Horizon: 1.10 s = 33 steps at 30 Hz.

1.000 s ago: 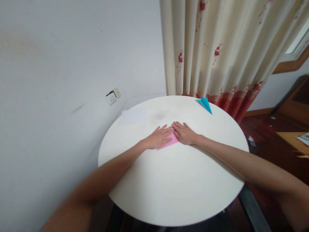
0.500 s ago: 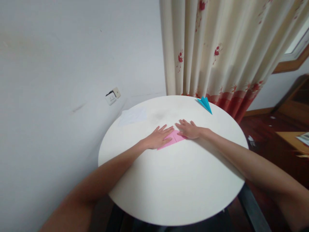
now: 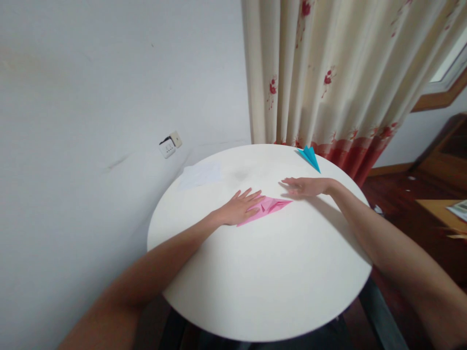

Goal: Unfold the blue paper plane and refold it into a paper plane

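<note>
A folded pink paper (image 3: 269, 208), long and pointed, lies flat near the middle of the round white table (image 3: 262, 272). My left hand (image 3: 239, 208) rests palm down on the paper's left end, fingers spread. My right hand (image 3: 306, 186) hovers flat and open just beyond the paper's right tip, holding nothing and not touching the paper.
A blue paper plane (image 3: 310, 157) sits at the table's far edge by the flowered curtain (image 3: 328, 73). A white sheet (image 3: 200, 175) lies at the far left of the table. A wall socket (image 3: 170, 145) is on the left wall. Wooden furniture stands at right.
My right hand slid rightward off the pink paper and lifted clear, uncovering the paper's pointed right end. My left hand has stayed in place.
</note>
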### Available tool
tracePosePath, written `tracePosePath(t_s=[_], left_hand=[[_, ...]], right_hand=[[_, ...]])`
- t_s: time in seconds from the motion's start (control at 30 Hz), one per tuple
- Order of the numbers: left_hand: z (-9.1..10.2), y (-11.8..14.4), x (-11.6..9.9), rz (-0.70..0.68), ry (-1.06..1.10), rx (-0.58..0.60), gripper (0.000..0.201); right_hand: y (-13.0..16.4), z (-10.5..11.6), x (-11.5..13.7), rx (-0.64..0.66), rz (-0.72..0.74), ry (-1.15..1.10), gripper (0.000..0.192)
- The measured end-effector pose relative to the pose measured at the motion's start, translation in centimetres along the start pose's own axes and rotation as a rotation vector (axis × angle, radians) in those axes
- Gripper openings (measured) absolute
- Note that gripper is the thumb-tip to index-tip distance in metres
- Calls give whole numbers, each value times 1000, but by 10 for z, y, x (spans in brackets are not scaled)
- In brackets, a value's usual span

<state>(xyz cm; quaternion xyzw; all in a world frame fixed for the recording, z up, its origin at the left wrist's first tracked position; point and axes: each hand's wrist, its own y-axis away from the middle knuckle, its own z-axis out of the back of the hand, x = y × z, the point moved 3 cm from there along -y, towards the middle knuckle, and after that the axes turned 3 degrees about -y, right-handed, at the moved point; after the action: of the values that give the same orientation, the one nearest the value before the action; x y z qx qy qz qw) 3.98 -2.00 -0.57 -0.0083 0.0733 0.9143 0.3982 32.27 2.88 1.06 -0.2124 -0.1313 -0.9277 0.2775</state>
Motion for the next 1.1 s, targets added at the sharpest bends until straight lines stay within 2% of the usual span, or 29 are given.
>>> tracePosePath(t_s=[0.03, 0.1, 0.27, 0.43, 0.67, 0.9, 1.1], left_hand=[[0, 0, 0, 1, -1, 5, 60], [0, 0, -1, 3, 2, 7, 58], [-1, -1, 0, -8, 2, -4, 57], [-2, -2, 0, -3, -12, -4, 57], [0, -2, -1, -7, 3, -5, 59], [0, -2, 0, -4, -4, -3, 59], [-2, -2, 0, -8, -9, -5, 59]], right_hand=[[-3, 0, 3, -43, -3, -17, 61], [-10, -3, 11, -157, -23, -53, 54], [-26, -24, 37, -288, 27, -53, 57], [-28, -43, 50, -160, 77, 71, 69], [-28, -35, 30, -67, -56, 133, 86], [-30, -42, 42, -180, -75, 159, 69], [-30, -39, 41, -126, -71, 153, 72]])
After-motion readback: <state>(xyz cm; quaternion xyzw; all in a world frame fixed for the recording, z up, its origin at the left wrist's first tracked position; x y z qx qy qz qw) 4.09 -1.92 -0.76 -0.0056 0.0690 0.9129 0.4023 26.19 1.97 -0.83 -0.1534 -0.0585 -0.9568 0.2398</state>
